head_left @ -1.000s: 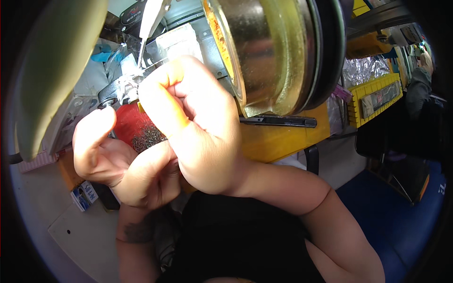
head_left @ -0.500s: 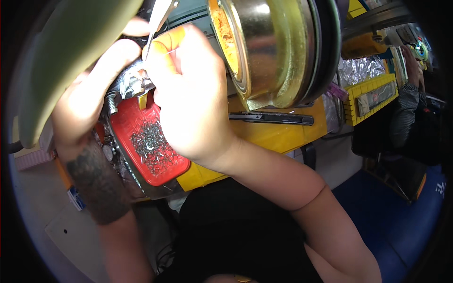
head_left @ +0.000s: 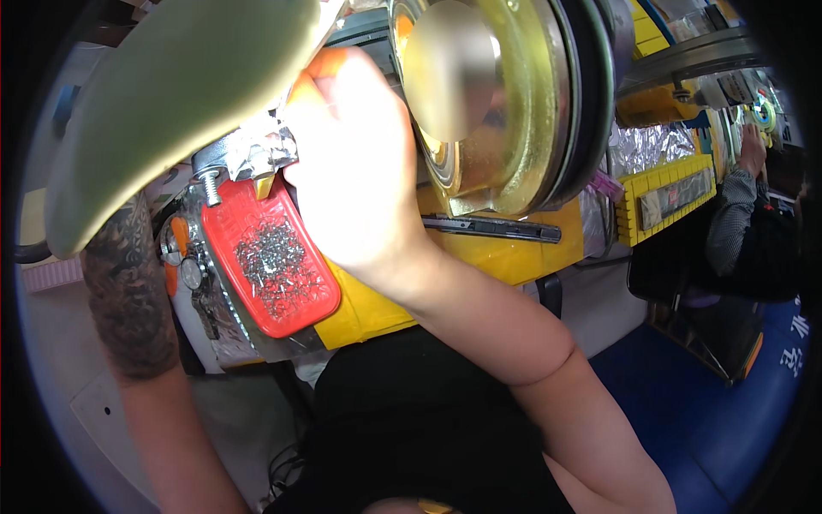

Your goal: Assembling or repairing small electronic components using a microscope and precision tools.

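My right hand [head_left: 353, 163] is brightly lit, its fingers curled together around tweezers [head_left: 329, 24]. Their pale shank shows above the fingers; the tips are hidden. A pale lamp shade [head_left: 184, 107] covers my left hand, and only the tattooed left forearm [head_left: 133, 291] appears below it. Close to my right fingers is a metal clamp [head_left: 211, 182] with a threaded screw. Crumpled silvery wrapping [head_left: 261, 147] covers part of it. Beneath stands a red tray [head_left: 313, 319] with a heap of small metal pins [head_left: 276, 261].
A large brass-coloured cylindrical machine part [head_left: 522, 111] stands right of my hand. A black box cutter [head_left: 497, 228] lies on the yellow work surface [head_left: 377, 313]. A watch [head_left: 193, 272] sits left of the tray. At right are a yellow bin [head_left: 629, 206] and another person's sleeve [head_left: 735, 218].
The lamp shade now appears farther right and lower, covering my left hand, which showed before. The tweezers' tips have gone out of sight. My left forearm has shifted left.
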The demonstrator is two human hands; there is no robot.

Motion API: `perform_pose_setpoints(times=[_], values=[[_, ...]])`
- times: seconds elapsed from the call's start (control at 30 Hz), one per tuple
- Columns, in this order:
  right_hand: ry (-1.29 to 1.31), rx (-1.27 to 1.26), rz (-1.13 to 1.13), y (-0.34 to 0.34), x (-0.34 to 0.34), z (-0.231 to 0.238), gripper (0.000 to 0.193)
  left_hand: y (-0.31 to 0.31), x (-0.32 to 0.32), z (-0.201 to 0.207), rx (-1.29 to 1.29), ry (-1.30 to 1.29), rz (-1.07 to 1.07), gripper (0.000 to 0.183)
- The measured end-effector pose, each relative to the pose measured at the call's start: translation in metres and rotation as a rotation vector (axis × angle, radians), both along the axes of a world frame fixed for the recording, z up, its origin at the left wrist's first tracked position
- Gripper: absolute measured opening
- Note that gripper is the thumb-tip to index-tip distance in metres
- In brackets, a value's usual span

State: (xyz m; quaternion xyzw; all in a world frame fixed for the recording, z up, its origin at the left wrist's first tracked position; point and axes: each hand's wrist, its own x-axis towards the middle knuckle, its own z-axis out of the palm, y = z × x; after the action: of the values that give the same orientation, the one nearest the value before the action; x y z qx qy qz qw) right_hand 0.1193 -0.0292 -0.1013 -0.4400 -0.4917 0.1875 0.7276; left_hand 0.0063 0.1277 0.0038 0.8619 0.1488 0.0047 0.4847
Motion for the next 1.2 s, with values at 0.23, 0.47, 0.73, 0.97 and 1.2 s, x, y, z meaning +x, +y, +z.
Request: perform_pose_setpoints(times=[0.23,0.47,0.73,0.97,1.2], values=[[0.663,-0.356,0.235,-0.081,-0.004,0.036,0.017,-0.031,-0.004,-0.018,0.172,-0.281,0.213,0.030],[-0.430,-0.363,0.220,-0.123,0.042,0.012,0.029,-0.105,-0.027,-0.020,0.404,-0.276,0.519,0.023],[-0.916,-0.483,0.316,-0.105,0.055,0.012,0.027,-0.124,-0.025,-0.063,0.784,-0.593,0.470,0.014],[-0.639,-0.272,0.141,-0.104,0.051,0.000,0.032,-0.117,-0.035,-0.075,0.773,-0.619,0.475,0.006],[-0.550,-0.293,-0.124,-0.094,0.028,0.005,0.018,-0.114,-0.037,-0.079,0.737,-0.585,0.522,0.007]])
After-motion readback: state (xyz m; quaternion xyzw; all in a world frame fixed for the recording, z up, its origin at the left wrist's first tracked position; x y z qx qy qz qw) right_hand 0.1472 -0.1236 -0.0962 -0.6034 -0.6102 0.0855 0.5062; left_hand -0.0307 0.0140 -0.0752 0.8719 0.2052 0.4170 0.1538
